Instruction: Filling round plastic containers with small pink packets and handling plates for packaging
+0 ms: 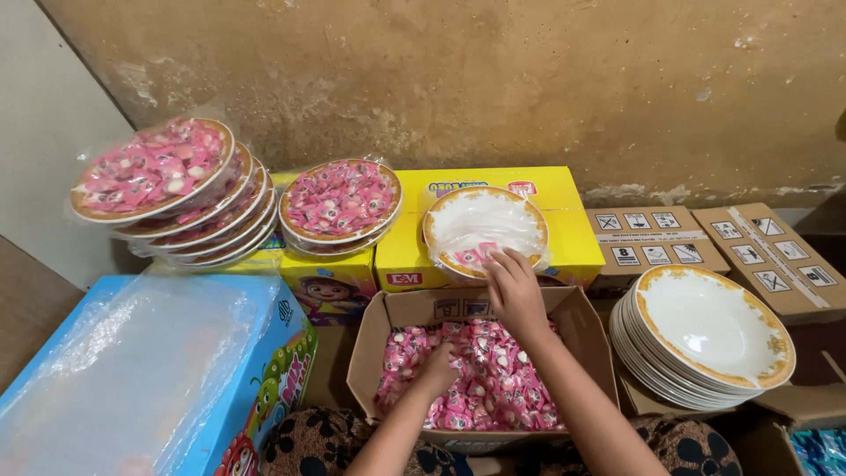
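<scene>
A brown cardboard box (368, 353) in front of me holds many small pink-and-white wrapped sweets (498, 379). My left hand (438, 370) is down among those sweets, fingers curled into the pile. My right hand (514, 286) reaches over the box's far edge to a white plate with an orange rim (485, 225), wrapped in clear plastic, and touches a few pink sweets lying at its near edge. That plate rests tilted on a yellow carton (564, 225).
Left of it lie two filled wrapped plates (341, 203) and a leaning stack of several filled plates (163, 176). A stack of empty plates (709, 335) stands at right on cardboard boxes (775, 256). A blue plastic-covered box (132, 370) is at left.
</scene>
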